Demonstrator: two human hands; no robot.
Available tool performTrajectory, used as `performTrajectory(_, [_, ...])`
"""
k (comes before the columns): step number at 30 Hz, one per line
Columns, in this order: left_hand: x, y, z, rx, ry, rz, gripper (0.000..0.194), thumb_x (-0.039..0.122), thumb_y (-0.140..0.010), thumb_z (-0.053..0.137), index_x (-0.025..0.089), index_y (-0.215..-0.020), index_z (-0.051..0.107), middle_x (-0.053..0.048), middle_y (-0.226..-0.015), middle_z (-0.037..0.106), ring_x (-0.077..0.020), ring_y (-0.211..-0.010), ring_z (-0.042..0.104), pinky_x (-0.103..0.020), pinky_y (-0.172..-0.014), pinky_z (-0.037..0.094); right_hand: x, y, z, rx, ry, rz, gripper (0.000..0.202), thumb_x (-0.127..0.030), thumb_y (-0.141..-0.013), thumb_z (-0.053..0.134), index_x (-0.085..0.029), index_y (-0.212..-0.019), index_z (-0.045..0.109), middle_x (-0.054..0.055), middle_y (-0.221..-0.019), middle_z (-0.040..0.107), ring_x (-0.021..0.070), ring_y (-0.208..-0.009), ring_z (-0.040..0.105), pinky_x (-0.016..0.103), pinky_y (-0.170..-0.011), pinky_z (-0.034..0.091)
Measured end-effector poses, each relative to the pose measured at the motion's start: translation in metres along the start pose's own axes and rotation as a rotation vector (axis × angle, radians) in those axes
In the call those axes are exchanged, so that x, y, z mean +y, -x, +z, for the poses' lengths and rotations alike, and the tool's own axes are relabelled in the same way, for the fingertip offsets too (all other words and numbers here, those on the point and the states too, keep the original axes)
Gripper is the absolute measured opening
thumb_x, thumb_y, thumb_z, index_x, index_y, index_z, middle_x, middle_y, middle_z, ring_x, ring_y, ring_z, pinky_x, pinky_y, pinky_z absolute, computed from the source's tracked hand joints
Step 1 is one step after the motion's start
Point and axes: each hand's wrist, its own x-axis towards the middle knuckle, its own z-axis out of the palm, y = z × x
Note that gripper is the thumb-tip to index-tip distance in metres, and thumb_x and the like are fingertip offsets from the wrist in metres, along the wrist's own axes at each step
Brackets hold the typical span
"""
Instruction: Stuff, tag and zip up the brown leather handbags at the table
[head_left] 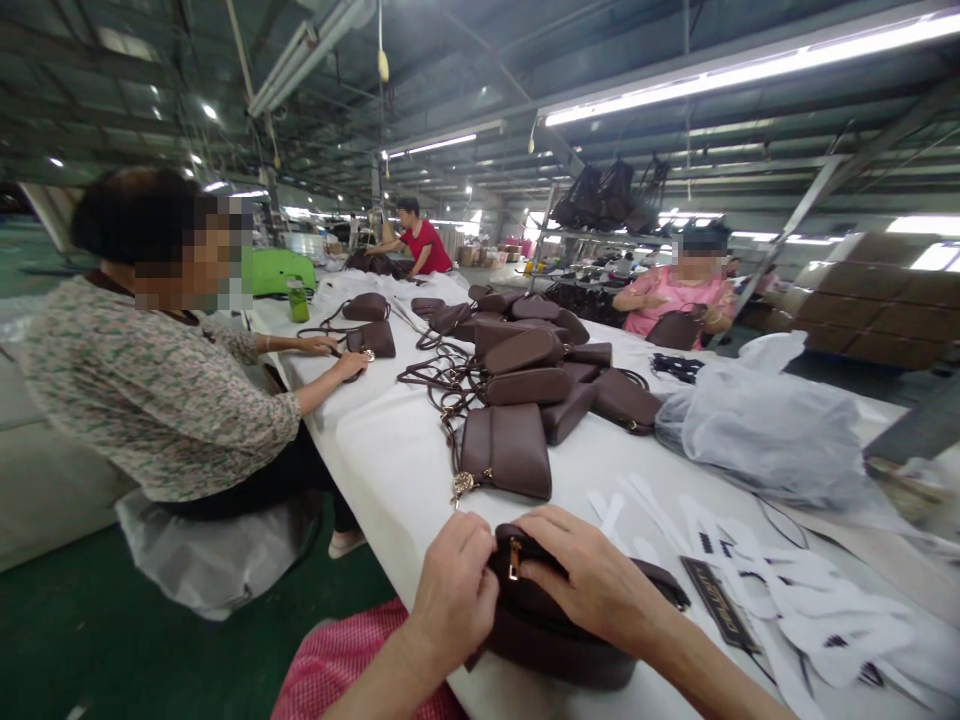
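A dark brown leather handbag [555, 640] lies at the near edge of the white table [390, 460]. My left hand [454, 590] grips its left end, fingers curled by the gold zip pull [514, 560]. My right hand [592, 575] presses on the bag's top, fingers closed over the zip area. Another brown bag [506, 450] with a gold charm lies just beyond my hands. Past it is a pile of several matching bags [525, 365] with tangled straps.
A person in a patterned shirt [157, 390] sits at the left side, handling a bag. A person in pink [675, 295] sits at the right, one in red stands far back. Clear plastic bags [757, 425], white paper tags [787, 590] and a black label [720, 600] lie at the right.
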Motion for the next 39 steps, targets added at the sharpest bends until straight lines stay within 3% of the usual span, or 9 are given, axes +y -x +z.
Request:
performTrajectory(4, [0.01, -0.001, -0.016, -0.127, 0.155, -0.132, 0.026, 0.002, -0.073, 0.044, 0.019, -0.089, 0.054, -0.007, -0.092, 0.055, -0.0205, -0.088, 0.054, -0.033, -0.078, 0.047, -0.006, -0.003, 0.0, 0.034, 0.011, 0.054, 0.007, -0.017, -0.087, 0.056, -0.02, -0.093, 0.056, 0.004, -0.091, 0.062, 0.0195, -0.086, 0.058, 0.032, -0.076, 0.047])
performTrajectory(8, [0.018, 0.0, -0.019, -0.058, 0.294, -0.279, 0.019, 0.004, -0.078, 0.047, 0.02, -0.085, 0.055, -0.006, -0.093, 0.056, -0.0186, -0.087, 0.056, -0.031, -0.079, 0.048, -0.012, -0.004, -0.001, 0.059, 0.036, 0.089, 0.005, -0.02, -0.086, 0.059, -0.02, -0.085, 0.054, 0.002, -0.086, 0.06, 0.0188, -0.083, 0.057, 0.03, -0.072, 0.044])
performTrajectory(16, [0.02, 0.006, -0.006, 0.043, 0.301, -0.279, 0.013, 0.007, -0.079, 0.052, 0.019, -0.081, 0.057, -0.005, -0.087, 0.058, -0.0181, -0.083, 0.058, -0.029, -0.075, 0.048, -0.017, -0.002, 0.001, 0.071, 0.051, 0.098, 0.009, -0.025, -0.09, 0.057, -0.02, -0.082, 0.057, 0.002, -0.082, 0.061, 0.0172, -0.079, 0.056, 0.028, -0.07, 0.042])
performTrajectory(21, [0.025, 0.005, 0.013, 0.154, 0.201, -0.238, 0.036, 0.001, -0.076, 0.044, 0.019, -0.106, 0.054, -0.006, -0.093, 0.06, -0.0193, -0.087, 0.058, -0.032, -0.079, 0.049, -0.009, -0.002, 0.005, 0.113, 0.062, 0.021, 0.012, -0.014, -0.088, 0.057, -0.019, -0.077, 0.059, 0.002, -0.079, 0.062, 0.0165, -0.077, 0.057, 0.026, -0.068, 0.042])
performTrajectory(28, [0.019, -0.014, -0.003, -0.104, 0.338, -0.234, 0.048, -0.001, -0.069, 0.049, 0.023, -0.11, 0.06, -0.002, -0.09, 0.059, -0.017, -0.083, 0.055, -0.029, -0.076, 0.046, -0.007, -0.005, -0.002, 0.108, 0.1, 0.09, 0.001, -0.019, -0.083, 0.067, -0.02, -0.083, 0.066, 0.001, -0.08, 0.068, 0.0169, -0.079, 0.062, 0.026, -0.071, 0.045])
performTrajectory(32, [0.014, -0.014, -0.017, -0.174, 0.435, -0.223, 0.037, 0.002, -0.075, 0.05, 0.022, -0.103, 0.062, -0.002, -0.093, 0.058, -0.0168, -0.087, 0.053, -0.028, -0.08, 0.044, -0.012, -0.004, -0.005, 0.115, 0.203, 0.207, 0.021, -0.031, -0.076, 0.075, -0.02, -0.093, 0.067, 0.003, -0.087, 0.072, 0.0218, -0.083, 0.066, 0.03, -0.072, 0.046])
performTrajectory(35, [0.01, -0.022, -0.029, -0.34, 0.508, -0.251, 0.023, 0.006, -0.075, 0.055, 0.02, -0.092, 0.061, -0.001, -0.089, 0.055, -0.0163, -0.084, 0.051, -0.028, -0.079, 0.042, -0.014, 0.001, -0.01, 0.139, 0.295, 0.202, 0.039, -0.038, -0.072, 0.079, -0.021, -0.105, 0.065, 0.005, -0.094, 0.072, 0.0239, -0.085, 0.066, 0.032, -0.072, 0.046])
performTrajectory(37, [0.007, -0.034, -0.036, -0.487, 0.533, -0.248, 0.018, 0.008, -0.074, 0.057, 0.019, -0.088, 0.059, -0.001, -0.087, 0.054, -0.0158, -0.082, 0.051, -0.027, -0.078, 0.041, -0.017, 0.005, -0.013, 0.2, 0.381, 0.117, 0.045, -0.037, -0.071, 0.079, -0.02, -0.109, 0.063, 0.007, -0.101, 0.071, 0.024, -0.087, 0.065, 0.033, -0.073, 0.046])
performTrajectory(39, [0.005, -0.044, -0.037, -0.546, 0.502, -0.236, 0.016, 0.007, -0.072, 0.058, 0.019, -0.083, 0.058, 0.0, -0.084, 0.053, -0.0153, -0.08, 0.049, -0.026, -0.076, 0.04, -0.022, 0.011, -0.012, 0.356, 0.527, 0.048, 0.038, -0.032, -0.076, 0.075, -0.018, -0.11, 0.062, 0.01, -0.105, 0.068, 0.0241, -0.088, 0.063, 0.034, -0.074, 0.045])
